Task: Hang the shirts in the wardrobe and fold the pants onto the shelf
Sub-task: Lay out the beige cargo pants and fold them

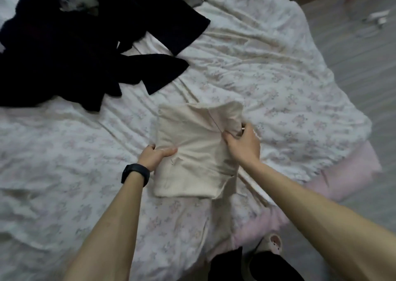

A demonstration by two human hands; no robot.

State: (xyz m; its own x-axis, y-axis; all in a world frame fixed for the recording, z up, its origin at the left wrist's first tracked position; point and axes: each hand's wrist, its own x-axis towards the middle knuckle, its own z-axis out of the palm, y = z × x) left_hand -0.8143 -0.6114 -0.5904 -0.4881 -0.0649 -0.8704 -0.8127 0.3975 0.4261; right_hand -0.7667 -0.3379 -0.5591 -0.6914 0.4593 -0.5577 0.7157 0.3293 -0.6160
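A pair of cream pants [192, 152], folded into a rough square, lies on the bed in the middle of the head view. My left hand [155, 155] grips its left edge, thumb on top and fingers tucked under. My right hand [243, 143] pinches the cloth at the right side, bunching it into creases. A pile of dark garments [75, 51] sprawls over the bed's far left.
The bed's floral sheet [267, 66] is rumpled all around. Grey floor [353, 45] runs along the right, with small white objects [378, 16] on it. A black band sits on my left wrist. My feet in slippers [271, 244] stand by the bed's near edge.
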